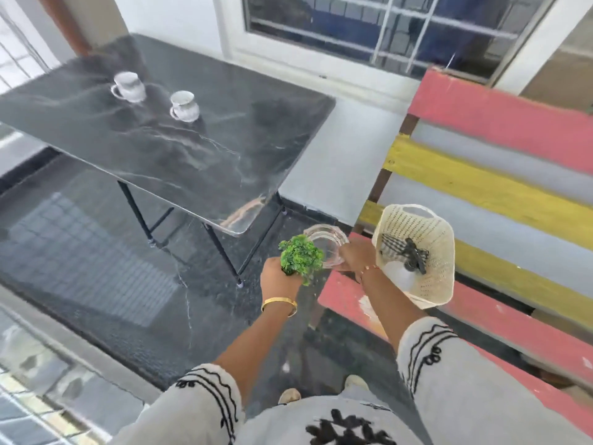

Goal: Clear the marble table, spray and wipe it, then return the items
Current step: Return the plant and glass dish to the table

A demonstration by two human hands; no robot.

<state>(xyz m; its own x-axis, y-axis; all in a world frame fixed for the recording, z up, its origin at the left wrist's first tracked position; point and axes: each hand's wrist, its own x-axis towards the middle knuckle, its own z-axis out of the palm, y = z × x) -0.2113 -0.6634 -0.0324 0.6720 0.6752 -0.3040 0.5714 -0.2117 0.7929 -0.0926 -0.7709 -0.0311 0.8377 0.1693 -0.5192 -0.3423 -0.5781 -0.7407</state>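
The clearing stage was partly complete: the dark grey, white-veined marble table (199, 155), a polished rectangular slab on thin black metal legs, carried only two white ceramic cups (128, 86) with rounded bodies and loop handles, standing near each other toward its far left side. The second cup (184, 106) stood just right of the first. Both remained to be removed, and no sign of spraying or wiping was visible, so those stages and the return of the items were judged outstanding. The person stood well apart from the table, facing a slatted wooden bench (500, 319) painted in worn red and yellow. The left hand (279, 277) grasped the base of a small bushy green plant (301, 256) with fine, dense foliage; its pot was hidden by the fingers. The right hand (356, 253) gripped the rim of a clear, thick-walled glass dish (325, 244), round and shallow, held just above the near end of the bench seat. Just beside it on the seat stood a cream perforated plastic basket (420, 252), tapered with cut-out handles, containing what appeared to be a white spray bottle with a black trigger head (414, 255). The judgement was that both held items were about to be set down on the bench.
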